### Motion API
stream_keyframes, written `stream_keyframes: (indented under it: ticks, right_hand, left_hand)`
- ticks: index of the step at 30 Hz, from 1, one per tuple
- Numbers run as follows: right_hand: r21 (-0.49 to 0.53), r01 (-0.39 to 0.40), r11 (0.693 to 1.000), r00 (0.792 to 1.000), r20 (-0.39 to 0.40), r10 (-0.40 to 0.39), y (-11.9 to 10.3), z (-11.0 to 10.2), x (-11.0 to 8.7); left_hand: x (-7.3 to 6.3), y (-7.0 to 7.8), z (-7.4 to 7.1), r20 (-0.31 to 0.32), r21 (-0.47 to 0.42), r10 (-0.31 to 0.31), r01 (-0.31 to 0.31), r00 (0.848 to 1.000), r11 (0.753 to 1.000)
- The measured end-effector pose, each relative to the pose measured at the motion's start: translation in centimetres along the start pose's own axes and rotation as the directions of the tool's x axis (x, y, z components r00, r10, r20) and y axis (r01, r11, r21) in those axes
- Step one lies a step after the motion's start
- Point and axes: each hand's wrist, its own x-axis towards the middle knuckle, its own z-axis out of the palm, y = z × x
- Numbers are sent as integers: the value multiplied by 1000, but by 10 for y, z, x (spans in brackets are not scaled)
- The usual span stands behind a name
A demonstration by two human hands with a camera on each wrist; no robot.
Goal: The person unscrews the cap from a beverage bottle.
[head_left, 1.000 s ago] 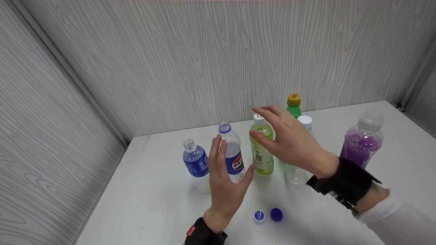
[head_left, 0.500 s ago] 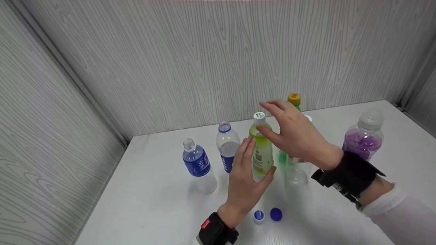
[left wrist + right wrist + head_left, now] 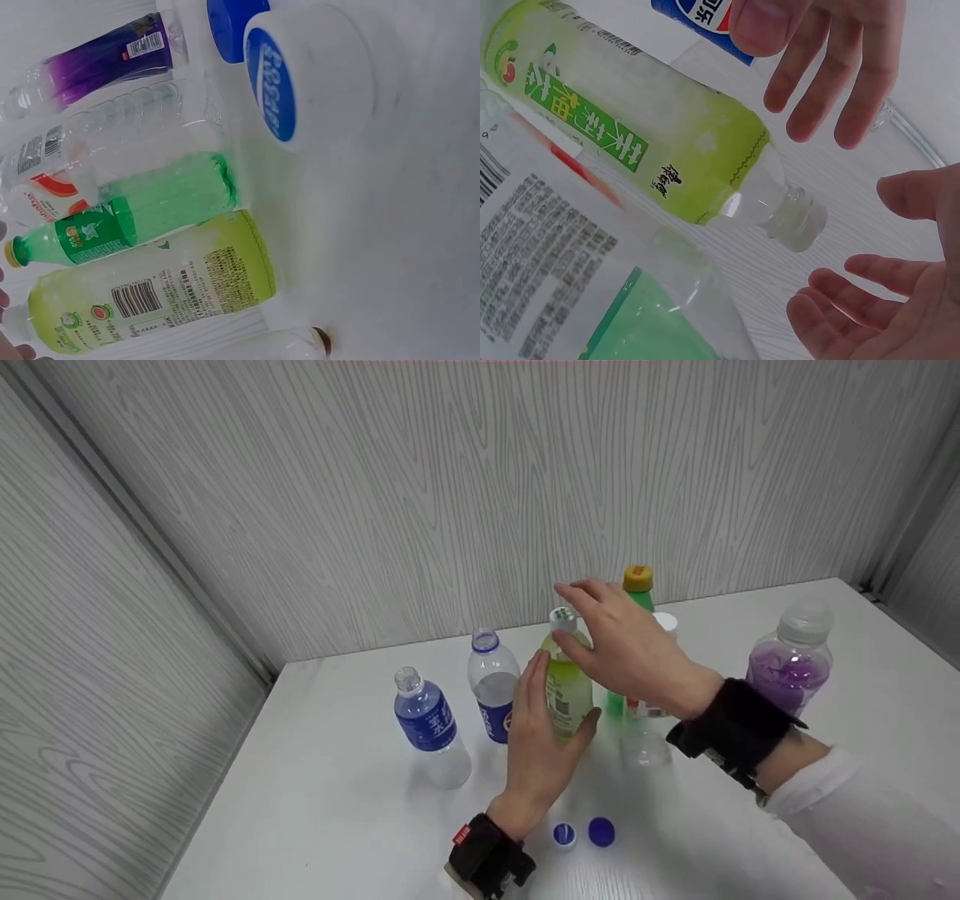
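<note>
An upright green-labelled tea bottle (image 3: 566, 701) with a white cap (image 3: 562, 617) stands between my two hands. My left hand (image 3: 536, 754) is beside its left flank, fingers straight and thumb spread apart. Over the upper part and cap hovers my right hand (image 3: 630, 649), thumb and fingers parted. In the right wrist view, a gap shows between the cap (image 3: 804, 223) and the right fingers (image 3: 855, 300). In that view the left fingers (image 3: 825, 90) are also off the bottle, above its shoulder. Neither hand holds anything.
Left stand two uncapped bottles, one blue-labelled (image 3: 427, 720) and a Pepsi bottle (image 3: 495, 690). Right are a green bottle with yellow cap (image 3: 638, 579), a clear white-capped bottle (image 3: 649, 746) and a purple bottle (image 3: 787, 671). Two caps, white-and-blue (image 3: 564, 835) and blue (image 3: 601, 832), lie in front.
My left hand has moved right, from in front of the Pepsi bottle to beside the green-labelled tea bottle. The right hand has shifted only slightly. The bottles stand where they were.
</note>
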Motion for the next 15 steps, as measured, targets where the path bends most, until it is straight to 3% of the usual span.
stream_keyframes:
  ticks: [15]
  right_hand:
    - [-102, -22, 995, 990, 137, 36, -5, 9, 7]
  left_hand:
    - [-1, -3, 6, 27, 23, -46, 46, 999, 999]
